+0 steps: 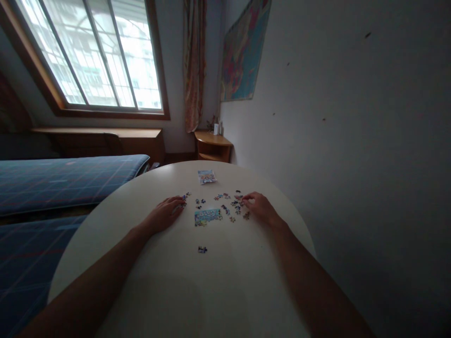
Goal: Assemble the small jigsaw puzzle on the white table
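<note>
A partly joined jigsaw puzzle [207,215] lies flat on the white round table [176,286], its upper strip showing large letters. My left hand [165,213] rests palm down to its left, fingers stretched out, the tips by a few loose puzzle pieces [186,197]. To the right, my right hand [260,206] has its fingers bent, with thumb and forefinger closing on a puzzle piece [238,197] at the edge of a scattered group. Several loose pieces [235,205] lie between that hand and the joined part. Nearer to me is a small separate cluster of pieces [202,249].
A small printed picture packet [206,176] lies toward the table's far side. A bed with a blue plaid mattress [70,180] stands at the left. Beyond the table is a wooden corner stand [213,139]; a bare wall [334,155] runs along the right.
</note>
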### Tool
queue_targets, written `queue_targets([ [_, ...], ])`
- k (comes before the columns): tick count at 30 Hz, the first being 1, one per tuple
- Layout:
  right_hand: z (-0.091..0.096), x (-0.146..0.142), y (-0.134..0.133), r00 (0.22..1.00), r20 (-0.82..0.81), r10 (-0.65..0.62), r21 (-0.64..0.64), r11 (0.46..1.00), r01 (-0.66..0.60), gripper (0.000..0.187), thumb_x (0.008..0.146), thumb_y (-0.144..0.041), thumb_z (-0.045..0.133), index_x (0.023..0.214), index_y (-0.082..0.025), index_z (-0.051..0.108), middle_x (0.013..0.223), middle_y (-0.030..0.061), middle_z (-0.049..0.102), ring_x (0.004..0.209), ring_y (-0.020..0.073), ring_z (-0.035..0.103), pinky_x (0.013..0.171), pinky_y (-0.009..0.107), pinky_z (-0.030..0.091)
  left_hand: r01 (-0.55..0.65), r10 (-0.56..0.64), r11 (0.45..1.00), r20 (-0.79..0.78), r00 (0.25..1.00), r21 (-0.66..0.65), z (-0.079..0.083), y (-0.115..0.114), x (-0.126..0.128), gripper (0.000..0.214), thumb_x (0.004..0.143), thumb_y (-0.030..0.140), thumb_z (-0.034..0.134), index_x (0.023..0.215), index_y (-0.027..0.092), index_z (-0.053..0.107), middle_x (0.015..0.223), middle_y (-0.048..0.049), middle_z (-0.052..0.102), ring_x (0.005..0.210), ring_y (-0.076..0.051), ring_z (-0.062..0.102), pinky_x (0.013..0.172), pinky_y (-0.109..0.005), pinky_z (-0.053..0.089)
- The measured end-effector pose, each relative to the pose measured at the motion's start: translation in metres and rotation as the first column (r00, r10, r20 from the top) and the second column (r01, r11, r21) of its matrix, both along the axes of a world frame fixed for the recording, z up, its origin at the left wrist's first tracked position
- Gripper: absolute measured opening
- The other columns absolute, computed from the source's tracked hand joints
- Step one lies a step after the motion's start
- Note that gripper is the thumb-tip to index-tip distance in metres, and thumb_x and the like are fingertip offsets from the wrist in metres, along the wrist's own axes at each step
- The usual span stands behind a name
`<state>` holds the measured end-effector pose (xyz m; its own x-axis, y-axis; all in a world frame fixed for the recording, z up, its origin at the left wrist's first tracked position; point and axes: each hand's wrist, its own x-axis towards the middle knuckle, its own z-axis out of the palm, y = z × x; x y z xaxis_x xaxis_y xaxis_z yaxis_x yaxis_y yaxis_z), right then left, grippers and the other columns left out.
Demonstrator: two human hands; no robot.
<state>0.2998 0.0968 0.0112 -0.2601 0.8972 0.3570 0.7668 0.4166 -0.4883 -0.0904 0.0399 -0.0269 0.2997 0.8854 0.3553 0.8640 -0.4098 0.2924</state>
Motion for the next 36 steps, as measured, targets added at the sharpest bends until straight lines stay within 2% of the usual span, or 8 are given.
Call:
queue_targets([
  [5, -0.002, 0.008, 0.004, 0.983, -0.086, -0.162, -0.009, 0.987, 0.162, 0.021, 0.086, -0.02, 0.058, 0.1, -0.016, 0.073, 0.102, 0.01, 0.073, 0.095, 0.0202, 0.067, 0.091, 0.033, 0.049, -0.012, 0.012, 1.0, -0.025, 1.0, -0.017, -0.001, 0.001, 0.0, 0.046, 0.096, 0.045, 0.036, 0.124, 0.019, 0.063, 0.138, -0.0107, 0.058, 0.129, -0.027, 0.052, 0.113, -0.046, 0.038],
  [10, -0.004, 0.013, 0.007, 0.96, -0.128, -0.248, -0.048, 0.969, 0.243, 0.024, 0.086, -0.019, 0.057, 0.104, -0.013, 0.072, 0.102, 0.0116, 0.074, 0.092, 0.0203, 0.068, 0.088, 0.032, 0.051, -0.007, 0.006, 1.0, -0.029, 1.0, -0.004, -0.004, 0.004, -0.003, 0.045, 0.096, 0.045, 0.035, 0.124, 0.021, 0.063, 0.138, -0.0094, 0.058, 0.128, -0.026, 0.052, 0.112, -0.046, 0.038],
  [22, -0.014, 0.014, 0.012, 0.961, -0.166, -0.222, -0.011, 0.975, 0.224, 0.02, 0.083, -0.023, 0.058, 0.097, -0.018, 0.072, 0.096, 0.0089, 0.075, 0.087, 0.0195, 0.068, 0.084, 0.033, 0.052, 0.007, -0.007, 1.0, 0.003, 1.0, -0.009, -0.002, 0.002, -0.002, 0.047, 0.096, 0.047, 0.035, 0.124, 0.022, 0.063, 0.137, -0.0091, 0.058, 0.128, -0.026, 0.052, 0.113, -0.046, 0.039],
  [36, -0.014, 0.013, 0.012, 0.962, -0.153, -0.227, -0.04, 0.974, 0.224, 0.021, 0.083, -0.025, 0.059, 0.096, -0.018, 0.074, 0.092, 0.0091, 0.075, 0.084, 0.019, 0.068, 0.082, 0.032, 0.052, 0.002, -0.002, 1.0, 0.003, 1.0, -0.009, -0.001, 0.001, -0.001, 0.045, 0.096, 0.046, 0.037, 0.124, 0.022, 0.063, 0.138, -0.0087, 0.058, 0.128, -0.027, 0.053, 0.113, -0.045, 0.038],
])
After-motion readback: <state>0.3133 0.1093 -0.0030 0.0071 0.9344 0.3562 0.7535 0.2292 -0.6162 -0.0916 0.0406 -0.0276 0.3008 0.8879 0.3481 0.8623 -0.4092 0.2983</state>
